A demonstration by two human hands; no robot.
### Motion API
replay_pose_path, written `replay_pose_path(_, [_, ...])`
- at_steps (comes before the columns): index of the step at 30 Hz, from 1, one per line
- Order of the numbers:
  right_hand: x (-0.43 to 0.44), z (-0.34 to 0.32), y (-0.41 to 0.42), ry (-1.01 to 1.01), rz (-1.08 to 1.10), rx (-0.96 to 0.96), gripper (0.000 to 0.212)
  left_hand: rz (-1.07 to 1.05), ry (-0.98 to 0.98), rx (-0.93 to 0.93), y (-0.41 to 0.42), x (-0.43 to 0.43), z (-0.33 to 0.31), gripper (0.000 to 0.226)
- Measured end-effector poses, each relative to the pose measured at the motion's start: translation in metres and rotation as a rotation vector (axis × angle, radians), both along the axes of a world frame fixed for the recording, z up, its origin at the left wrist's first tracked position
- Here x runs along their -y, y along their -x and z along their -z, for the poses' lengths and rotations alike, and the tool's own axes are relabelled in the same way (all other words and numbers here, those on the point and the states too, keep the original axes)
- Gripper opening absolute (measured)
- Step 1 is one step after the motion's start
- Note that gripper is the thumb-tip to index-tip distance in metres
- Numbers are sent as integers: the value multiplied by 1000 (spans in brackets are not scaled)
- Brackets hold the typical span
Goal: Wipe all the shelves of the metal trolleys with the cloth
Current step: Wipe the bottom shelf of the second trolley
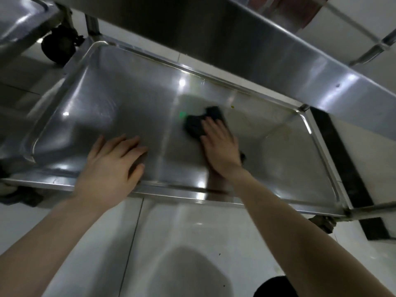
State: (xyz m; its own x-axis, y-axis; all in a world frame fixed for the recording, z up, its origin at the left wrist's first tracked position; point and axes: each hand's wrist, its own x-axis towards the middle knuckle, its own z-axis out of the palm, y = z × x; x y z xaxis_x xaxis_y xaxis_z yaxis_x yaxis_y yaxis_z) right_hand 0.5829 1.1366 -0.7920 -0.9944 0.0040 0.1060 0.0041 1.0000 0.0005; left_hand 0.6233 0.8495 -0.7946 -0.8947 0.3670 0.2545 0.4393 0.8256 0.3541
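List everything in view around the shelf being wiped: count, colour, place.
Stainless steel trolley shelf with raised rim: one, silver, centre.
Crumpled dark cloth: one, black, on that shelf, right of centre.
Upper steel shelf: one, silver, across the top.
Neighbouring steel trolley: one, silver, top left, partly seen.
Caster wheels: two, dark; top left and under the shelf's front right corner.
Yellowish smears: one patch, shelf's right part.
Glossy tiled floor: white, below.
Dark strip: one, black, floor right of the trolley.
Left hand: flat on the shelf, left of centre.
Right hand: flat, pressing the cloth.
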Motion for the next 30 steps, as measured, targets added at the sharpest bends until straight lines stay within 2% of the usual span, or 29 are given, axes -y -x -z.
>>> replay_pose_path(3, [-57, -6, -33, 48, 328, 26, 50, -97, 10, -5, 1, 40, 2, 51])
replay_pose_path(6, [-48, -11, -32, 137, 457, 49, 51, -152, -15, 8, 4, 55, -1, 55])
replay_pose_path(8, [-6, -9, -12, 105, 356, 42, 50, -148, -26, 12, 3, 55, 0, 56])
replay_pose_path(14, [182, 4, 63, 102, -292, 43, 52, -155, -152, -45, 5, 62, 5, 46])
replay_pose_path(17, [186, 3, 66, 107, -436, 73, 51, -237, -133, -91, -8, 86, 12, 39])
replay_pose_path(19, [145, 6, 56, 68, -381, 41, 49, -222, -123, -139, -19, 102, 19, 41])
replay_pose_path(23, [57, 1, 31, 101, 30, 55, 50, -142, -91, -149, -32, 111, 25, 45])
replay_pose_path(25, [52, -2, 28, 121, 133, 63, 51, -149, -125, -118, -33, 112, 22, 47])
replay_pose_path(27, [73, -3, 35, 129, 147, 76, 50, -167, -216, -76, -35, 115, 16, 48])
replay_pose_path(30, [135, 0, 59, 108, 9, 60, 50, -201, -357, -40, -35, 117, 8, 53])
